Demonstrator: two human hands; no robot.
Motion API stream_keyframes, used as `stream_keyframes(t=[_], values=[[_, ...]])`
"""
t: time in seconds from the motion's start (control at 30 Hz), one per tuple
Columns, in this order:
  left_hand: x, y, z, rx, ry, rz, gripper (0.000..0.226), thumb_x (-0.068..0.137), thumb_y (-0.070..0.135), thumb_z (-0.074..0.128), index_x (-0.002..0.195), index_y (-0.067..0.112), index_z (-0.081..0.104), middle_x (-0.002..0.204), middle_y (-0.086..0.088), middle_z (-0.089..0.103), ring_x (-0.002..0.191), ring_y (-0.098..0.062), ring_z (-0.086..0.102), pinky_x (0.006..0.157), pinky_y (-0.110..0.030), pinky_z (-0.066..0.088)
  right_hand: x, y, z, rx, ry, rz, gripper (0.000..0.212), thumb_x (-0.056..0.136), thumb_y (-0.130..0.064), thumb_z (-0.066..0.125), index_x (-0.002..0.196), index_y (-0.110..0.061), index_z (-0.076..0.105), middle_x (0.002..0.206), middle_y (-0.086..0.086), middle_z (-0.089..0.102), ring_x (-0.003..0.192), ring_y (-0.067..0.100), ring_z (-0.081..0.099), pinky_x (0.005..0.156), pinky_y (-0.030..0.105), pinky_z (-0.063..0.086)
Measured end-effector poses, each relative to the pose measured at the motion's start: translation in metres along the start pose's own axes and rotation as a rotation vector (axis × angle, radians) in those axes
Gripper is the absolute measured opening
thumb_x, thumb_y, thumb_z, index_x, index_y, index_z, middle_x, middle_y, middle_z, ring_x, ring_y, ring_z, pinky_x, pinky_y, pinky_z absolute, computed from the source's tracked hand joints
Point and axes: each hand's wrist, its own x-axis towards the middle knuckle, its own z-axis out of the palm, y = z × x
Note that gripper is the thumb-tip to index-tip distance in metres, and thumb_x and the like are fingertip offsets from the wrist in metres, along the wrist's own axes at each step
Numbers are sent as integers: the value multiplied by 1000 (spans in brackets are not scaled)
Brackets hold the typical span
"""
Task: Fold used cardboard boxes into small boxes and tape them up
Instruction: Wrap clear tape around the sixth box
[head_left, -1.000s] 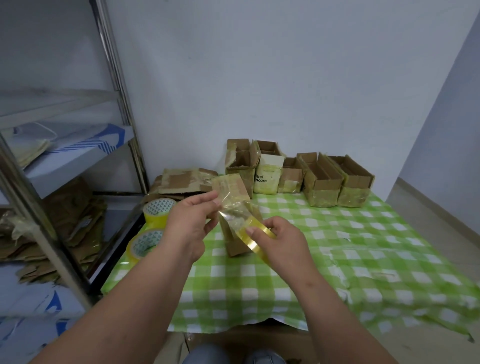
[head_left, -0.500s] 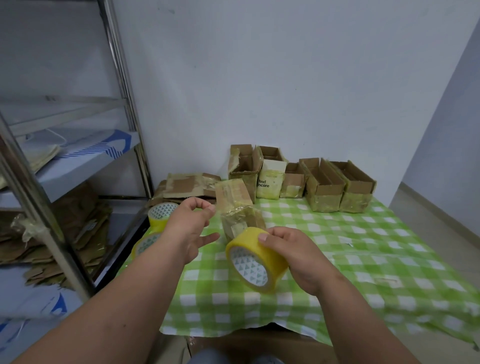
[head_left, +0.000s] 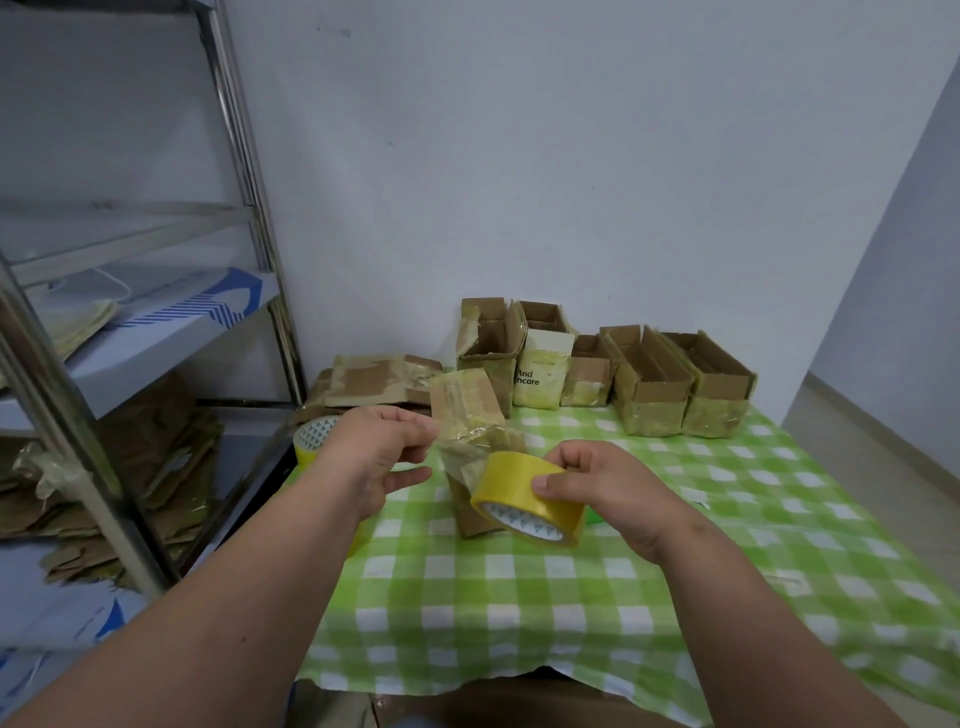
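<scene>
Two bare forearms and hands, seen from the wearer's own head

Both arms are uncovered from the lower frame edge up to the fingers; no sleeve, cuff or glove shows on either; the left hand (head_left: 382, 457) carries no ring, watch or band that can be seen; the right hand (head_left: 605, 488) is likewise plain at wrist and fingers; its thumbnail looks short and unpainted; a dark strip at the bottom edge, between the arms, may be clothing, too little of it visible to tell.
</scene>
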Motion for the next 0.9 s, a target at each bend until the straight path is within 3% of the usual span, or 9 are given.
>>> stream_keyframes(t=[0.1,0.27,0.43,0.53,0.67,0.77,0.83,0.9], values=[[7,-1,5,-24,79,28,11,90,-2,63,82,5,65,69,-7,54,59,-13,46,66,-36,57,2,-3,-5,-82,-50,-2,45,65,-40,72,86,-2,62,77,3,58,75,16,52,75,35,37],[15,-2,9,-142,138,22,13,91,-1,63,80,6,64,67,-4,52,59,-12,43,62,-33,54,8,-7,-15,-67,-92,-39,28,65,-35,67,80,-12,59,76,-2,56,78,15,50,78,37,34],[19,-5,12,-233,177,38,16,90,-3,63,78,8,61,67,-3,52,58,-11,42,63,-33,56,20,-10,-31,-69,-38,-97,44,56,-47,74,82,-13,66,79,3,65,80,20,59,83,44,44],[25,-6,12,-306,235,42,15,89,-2,64,81,9,61,73,-3,54,60,-10,43,63,-32,57,28,-15,-35,-207,13,-114,34,69,-41,81,85,-13,69,85,11,70,77,19,62,80,42,48],[31,-8,11,-325,285,66,11,88,0,67,85,9,62,78,-4,55,61,-10,46,65,-32,57,34,-17,-43,-314,96,-109,22,83,-36,75,85,-15,70,88,12,71,73,19,64,71,35,49],[34,-12,17,-344,336,74,13,88,0,67,81,10,62,75,-3,55,60,-9,47,61,-30,55,45,-16,-47,-378,145,-65,28,81,-52,70,85,-24,72,88,4,72,89,26,66,87,46,52],[36,-15,21,-352,362,68,14,89,0,67,80,11,63,72,-2,55,58,-9,47,61,-29,55,56,-18,-48,-471,196,-39,34,73,-67,60,81,-35,70,93,-7,70,103,28,60,97,49,45],[40,-19,22,-359,396,60,12,89,1,66,81,10,64,69,-2,54,56,-9,47,62,-29,55,68,-22,-49,-628,233,-36,26,83,-60,57,72,-37,60,87,-13,62,108,22,54,103,44,34]])
